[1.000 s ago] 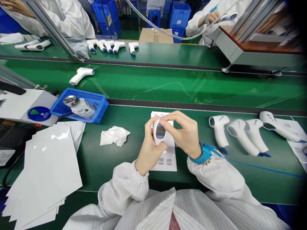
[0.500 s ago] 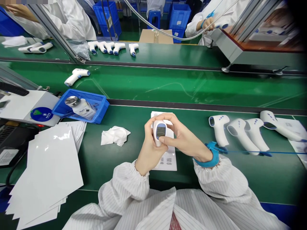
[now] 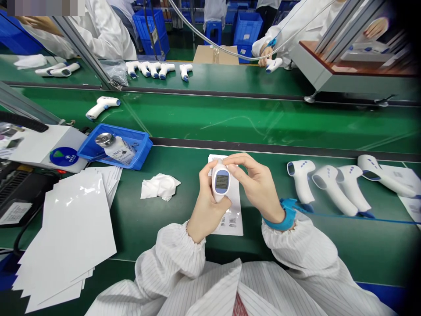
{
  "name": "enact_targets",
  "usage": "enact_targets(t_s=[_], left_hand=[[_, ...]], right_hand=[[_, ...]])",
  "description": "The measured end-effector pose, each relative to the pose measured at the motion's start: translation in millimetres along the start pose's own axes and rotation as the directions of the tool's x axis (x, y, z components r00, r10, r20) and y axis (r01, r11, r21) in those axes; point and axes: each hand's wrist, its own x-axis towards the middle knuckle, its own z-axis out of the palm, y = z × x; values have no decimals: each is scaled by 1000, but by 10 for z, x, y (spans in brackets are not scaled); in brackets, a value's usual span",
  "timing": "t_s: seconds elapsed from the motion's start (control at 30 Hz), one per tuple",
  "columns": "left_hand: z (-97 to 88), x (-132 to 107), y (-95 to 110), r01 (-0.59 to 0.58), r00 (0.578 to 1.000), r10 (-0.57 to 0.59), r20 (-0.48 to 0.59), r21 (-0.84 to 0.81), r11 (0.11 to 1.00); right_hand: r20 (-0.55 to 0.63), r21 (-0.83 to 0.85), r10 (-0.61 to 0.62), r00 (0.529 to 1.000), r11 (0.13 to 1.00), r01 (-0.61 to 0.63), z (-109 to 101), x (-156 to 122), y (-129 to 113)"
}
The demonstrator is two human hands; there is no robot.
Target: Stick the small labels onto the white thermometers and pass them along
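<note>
— Left hand, holding what?
— Thermometer, small and white, display facing up toward the camera, fingers closed around it from below and the left.

— Right hand?
— Curled, fingertips at the thermometer's upper right edge, blue strap around the wrist. Firm grip or light touch: impossible to tell.

— Thermometer's place?
— Off the counter, up in the hands, directly over a printed leaflet.

— And around the hands?
— At 9 o'clock, a crumpled wipe. Past it, at 10 o'clock, a blue tray with a metal-capped bottle lying inside. At 8 o'clock, a pile of white sheets. At 3 o'clock, four white handheld thermometers side by side, the farthest on paper.

— Anyone else?
— At 1 o'clock, well apart, a co-worker's hand beside another thermometer, across the far belt.
</note>
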Motion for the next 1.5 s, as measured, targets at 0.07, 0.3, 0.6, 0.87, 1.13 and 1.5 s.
enact_targets(t_s=[0.07, 0.3, 0.6, 0.87, 1.13, 1.5], left_hand=[[-3, 21, 49, -56, 997, 55, -54, -23, 998], [-21, 205, 32, -65, 995, 49, -84, -207, 976], [-52, 326, -319, 171, 985, -170, -20, 90, 981], [-262, 236, -346, 163, 987, -161, -25, 90, 983], [-252, 276, -483, 169, 986, -169, -9, 19, 985], [30, 360, -425, 140, 990, -141, 24, -360, 923]], right_hand=[[-44, 52, 79, 996, 996, -77, 34, -70, 73], [358, 217, 259, 897, 912, -350, 200, -381, 277], [-45, -265, 278, 960, 923, -279, 23, 797, 994], [-213, -486, 157, 964, 839, -244, -776, 891, 1144], [-392, -881, 43, 919, 269, -389, -1462, -705, 1355], [-12, -496, 280, 960, 832, -248, -564, -394, 559]])
